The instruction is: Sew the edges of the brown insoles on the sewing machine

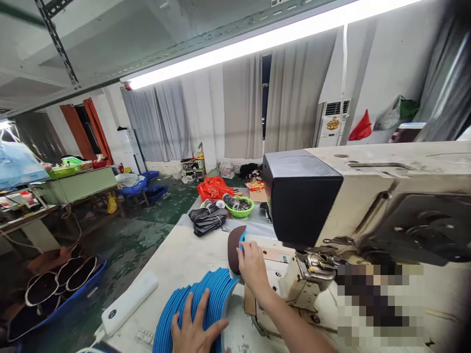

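Observation:
My left hand (194,329) lies flat, fingers spread, on a fanned stack of blue pieces (206,301) at the front of the white worktable (176,264). My right hand (253,267) reaches forward and pinches a dark brown oval piece with a blue edge (234,247), held upright just left of the sewing machine (368,206). The machine's black head end and metal presser parts (316,267) are right beside that hand.
A white power bank (128,302) with a cable lies at the table's left edge. Further back sit a bundle of dark straps (208,219), a green basket (240,207) and an orange bag (214,188). A blue bin (55,294) stands on the floor at left.

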A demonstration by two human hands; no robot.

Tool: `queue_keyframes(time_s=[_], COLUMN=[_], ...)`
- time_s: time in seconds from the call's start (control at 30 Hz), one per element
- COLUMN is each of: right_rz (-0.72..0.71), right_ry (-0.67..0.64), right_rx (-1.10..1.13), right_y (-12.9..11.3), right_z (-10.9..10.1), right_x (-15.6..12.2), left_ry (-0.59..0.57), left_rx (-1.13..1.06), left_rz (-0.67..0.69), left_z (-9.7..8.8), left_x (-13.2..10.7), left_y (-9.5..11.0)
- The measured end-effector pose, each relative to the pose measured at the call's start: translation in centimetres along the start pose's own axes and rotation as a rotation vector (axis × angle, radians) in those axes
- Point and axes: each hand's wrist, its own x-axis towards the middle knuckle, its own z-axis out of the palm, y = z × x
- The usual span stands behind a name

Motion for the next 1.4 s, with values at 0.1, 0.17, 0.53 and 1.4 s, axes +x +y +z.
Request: queue_keyframes(time_s=[0.1, 0.17, 0.53, 1.4], right_rz=[0.023, 0.106, 0.5, -0.083], right_ry=[-0.131, -0.201, -0.37, -0.376], right_rx=[0.155, 0.289, 0.578, 0.633], right_y=[0.1, 0.5, 0.4, 2.2], right_z=[0.8, 1.6, 2.9, 0.7], right_x=[-5.0, -7.3, -8.0, -11.3], left_ry=[0.017, 0.03, -0.085, -0.019], left_rx=[-0.064, -0.083, -0.016, 0.082], left_rz=[-0.004, -0.009, -0.006, -0.047], left_z=[-0.7, -1.0, -1.0, 1.0], left_x=[0.8, 1.5, 2.9, 4.1], left_y=[-0.5, -0.8, -0.3, -1.3])
